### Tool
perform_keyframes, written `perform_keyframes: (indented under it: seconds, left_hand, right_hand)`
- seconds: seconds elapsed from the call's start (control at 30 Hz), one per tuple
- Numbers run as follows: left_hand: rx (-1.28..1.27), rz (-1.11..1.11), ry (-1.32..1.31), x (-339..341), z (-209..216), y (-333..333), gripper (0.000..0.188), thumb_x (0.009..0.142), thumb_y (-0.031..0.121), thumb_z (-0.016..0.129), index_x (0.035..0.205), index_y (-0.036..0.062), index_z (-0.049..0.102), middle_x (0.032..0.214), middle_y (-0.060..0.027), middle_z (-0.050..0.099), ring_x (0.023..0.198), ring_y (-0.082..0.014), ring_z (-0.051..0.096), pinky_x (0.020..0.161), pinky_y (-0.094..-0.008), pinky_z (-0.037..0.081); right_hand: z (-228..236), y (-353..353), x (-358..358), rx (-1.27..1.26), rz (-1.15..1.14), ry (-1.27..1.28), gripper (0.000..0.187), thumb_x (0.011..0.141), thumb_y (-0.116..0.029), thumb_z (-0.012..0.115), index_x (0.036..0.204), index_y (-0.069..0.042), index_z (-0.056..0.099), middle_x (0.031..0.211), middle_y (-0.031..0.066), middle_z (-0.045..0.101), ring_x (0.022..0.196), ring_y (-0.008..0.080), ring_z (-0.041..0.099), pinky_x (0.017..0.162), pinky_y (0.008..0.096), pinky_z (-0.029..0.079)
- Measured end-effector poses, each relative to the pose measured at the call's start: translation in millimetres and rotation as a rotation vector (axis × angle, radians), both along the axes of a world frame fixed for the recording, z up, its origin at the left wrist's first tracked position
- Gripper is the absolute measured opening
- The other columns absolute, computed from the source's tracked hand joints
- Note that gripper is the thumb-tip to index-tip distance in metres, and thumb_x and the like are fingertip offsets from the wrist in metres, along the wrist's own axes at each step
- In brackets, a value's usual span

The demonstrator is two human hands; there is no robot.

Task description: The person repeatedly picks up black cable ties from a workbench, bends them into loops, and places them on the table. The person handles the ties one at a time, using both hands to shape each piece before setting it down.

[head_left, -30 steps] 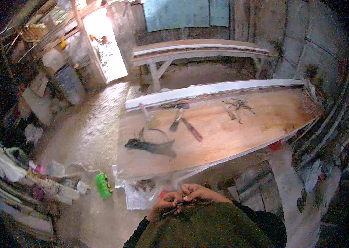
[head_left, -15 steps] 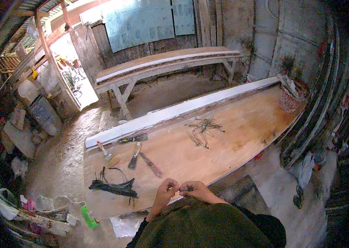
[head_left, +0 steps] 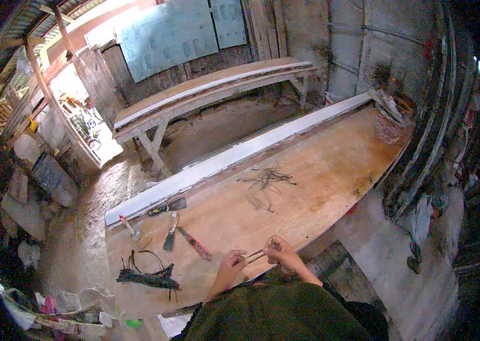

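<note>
Over the near edge of the wooden table (head_left: 308, 210), my left hand (head_left: 231, 268) and my right hand (head_left: 280, 251) pinch a thin dark strand (head_left: 256, 256), which spans the gap between them in what looks like two lines. Left of my hands lies a bundle of black strips (head_left: 148, 278) with a few ends sticking up. A loose tangle of thin black strands (head_left: 267, 181) rests farther off on the tabletop. Nearest my left hand among the tools is a red-handled tool (head_left: 194, 244), its kind unclear.
Two putty knives (head_left: 170, 233) (head_left: 166, 207) and a paintbrush (head_left: 130, 227) lie at the table's left end. A long white board (head_left: 240, 153) runs along the far edge. A stained bucket (head_left: 390, 129) stands at the far right. Behind is a bench (head_left: 211, 91).
My hands have moved apart, the right one going right and up, and the strand now shows stretched between them. The whole view has shifted slightly.
</note>
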State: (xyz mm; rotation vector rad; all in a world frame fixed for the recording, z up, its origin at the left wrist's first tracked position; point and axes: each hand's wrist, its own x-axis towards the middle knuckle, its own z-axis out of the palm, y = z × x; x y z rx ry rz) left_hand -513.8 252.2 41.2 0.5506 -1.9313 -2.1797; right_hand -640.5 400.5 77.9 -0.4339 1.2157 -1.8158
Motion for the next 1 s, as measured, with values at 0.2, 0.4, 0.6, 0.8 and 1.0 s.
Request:
perform_keyframes:
  seconds: [0.2,0.4,0.6,0.8,1.0]
  left_hand:
    - [0.249,0.169,-0.034,-26.7,-4.3,-4.0,0.026,0.075,0.008,0.058,0.098,0.0039,0.047,0.079,-0.0038,0.055,0.076,-0.0113,0.053,0.065,-0.0235,0.043]
    - [0.379,0.101,-0.016,-35.3,-6.2,-28.2,0.040,0.076,0.007,0.058,0.110,0.0056,0.037,0.082,-0.0061,0.056,0.078,-0.0136,0.055,0.067,-0.0245,0.044]
    - [0.176,0.065,0.026,-40.0,9.2,-46.5,0.055,0.070,0.000,0.062,0.115,0.0070,0.031,0.082,-0.0078,0.057,0.077,-0.0157,0.055,0.069,-0.0271,0.043]
    - [-0.042,-0.523,0.042,-33.8,18.9,-46.4,0.043,0.071,0.003,0.062,0.108,0.0068,0.042,0.081,-0.0049,0.053,0.077,-0.0125,0.052,0.070,-0.0256,0.041]
    - [-0.227,-0.102,0.071,-33.2,12.5,-58.0,0.016,0.070,0.010,0.063,0.081,0.0034,0.052,0.075,-0.0018,0.053,0.068,-0.0092,0.049,0.061,-0.0226,0.040]
  right_hand:
    - [8.8,9.6,-6.5,-0.078,0.156,0.255,0.010,0.075,-0.008,0.060,0.083,-0.004,0.055,0.081,0.0019,0.057,0.074,0.0081,0.051,0.068,0.0213,0.040]
    - [6.3,-6.3,-9.5,0.013,0.127,0.269,0.012,0.074,-0.008,0.061,0.085,-0.002,0.060,0.083,0.0059,0.060,0.075,0.0117,0.056,0.070,0.0241,0.043]
    - [-12.7,-36.5,-28.5,0.096,0.051,0.386,0.015,0.071,-0.005,0.063,0.084,-0.002,0.057,0.067,0.0020,0.055,0.063,0.0102,0.052,0.060,0.0231,0.042]
    - [-16.7,-59.9,-28.3,0.367,-0.314,0.759,0.023,0.069,-0.003,0.062,0.091,-0.006,0.056,0.061,0.0026,0.047,0.056,0.0090,0.045,0.051,0.0230,0.037]
    - [-22.1,-58.5,-39.5,0.340,-0.424,0.931,0.013,0.067,-0.004,0.064,0.080,-0.006,0.063,0.072,0.0040,0.047,0.065,0.0115,0.046,0.055,0.0234,0.040]
